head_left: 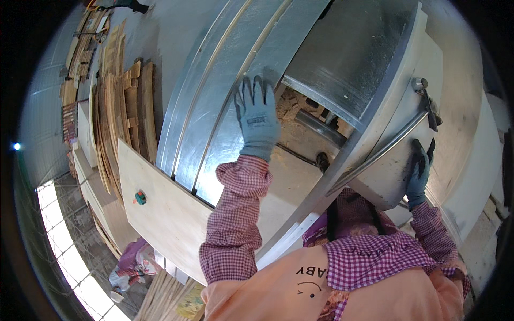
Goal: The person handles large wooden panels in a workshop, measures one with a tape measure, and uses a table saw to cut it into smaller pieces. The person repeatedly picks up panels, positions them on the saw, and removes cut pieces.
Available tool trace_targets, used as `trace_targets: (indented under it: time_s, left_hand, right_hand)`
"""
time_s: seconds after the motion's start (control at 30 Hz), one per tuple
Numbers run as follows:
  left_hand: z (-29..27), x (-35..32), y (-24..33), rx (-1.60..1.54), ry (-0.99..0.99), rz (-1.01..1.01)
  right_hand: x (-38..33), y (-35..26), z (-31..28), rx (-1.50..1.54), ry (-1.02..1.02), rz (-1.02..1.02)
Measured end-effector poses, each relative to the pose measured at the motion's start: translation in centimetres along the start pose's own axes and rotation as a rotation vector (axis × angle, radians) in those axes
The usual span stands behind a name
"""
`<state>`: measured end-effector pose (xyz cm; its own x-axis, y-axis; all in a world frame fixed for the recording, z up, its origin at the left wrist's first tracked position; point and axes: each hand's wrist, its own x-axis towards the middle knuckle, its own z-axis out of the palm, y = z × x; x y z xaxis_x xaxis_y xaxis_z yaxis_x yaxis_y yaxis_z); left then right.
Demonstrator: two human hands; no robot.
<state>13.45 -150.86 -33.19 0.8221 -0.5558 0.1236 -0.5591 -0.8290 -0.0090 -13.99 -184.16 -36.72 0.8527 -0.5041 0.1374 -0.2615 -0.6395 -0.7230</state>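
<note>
My left hand (258, 119), in a grey-blue work glove with dark fingertips, is palm down with its fingers stretched out over the grooved metal machine table (222, 69). Nothing shows in its grip. A checked sleeve covers that forearm. My right hand (420, 174), gloved alike, has its fingers extended and apart against the pale board or panel (380, 179) on the right; which of the two it is I cannot tell. A curved metal bar (399, 136) with a round knob (419, 84) runs just left of that hand.
Between the metal surfaces gapes an opening (305, 115) with sawdust and a metal roller or tube (321, 128). A pale wooden board (160, 198) with a small green knob (140, 197) adjoins the table's near-left end. Stacks of timber strips (112, 112) stand at left.
</note>
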Motion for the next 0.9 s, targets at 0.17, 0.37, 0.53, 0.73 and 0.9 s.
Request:
trace_targets:
  time_s: [0.17,0.37,0.53,0.73,0.9]
  left_hand:
    - [2.3,0.2,2.8,-0.078,-0.356,0.303]
    - [0.2,1.2,-2.5,0.009,-0.232,0.033]
    - [3.4,-0.5,5.5,-0.365,-0.136,-0.015]
    - [0.0,-0.8,4.1,-0.424,-0.331,0.438]
    - [3.7,0.0,2.6,-0.090,-0.046,0.019]
  right_hand:
    - [0.2,-0.8,-0.2,-0.102,-0.055,-0.025]
    - [0.1,-0.4,-0.1,-0.040,-0.039,0.005]
    - [-0.5,0.5,-0.3,-0.091,-0.072,0.069]
    - [-0.8,1.4,-0.2,0.016,-0.009,0.071]
    - [-0.2,0.8,-0.2,-0.030,-0.017,0.065]
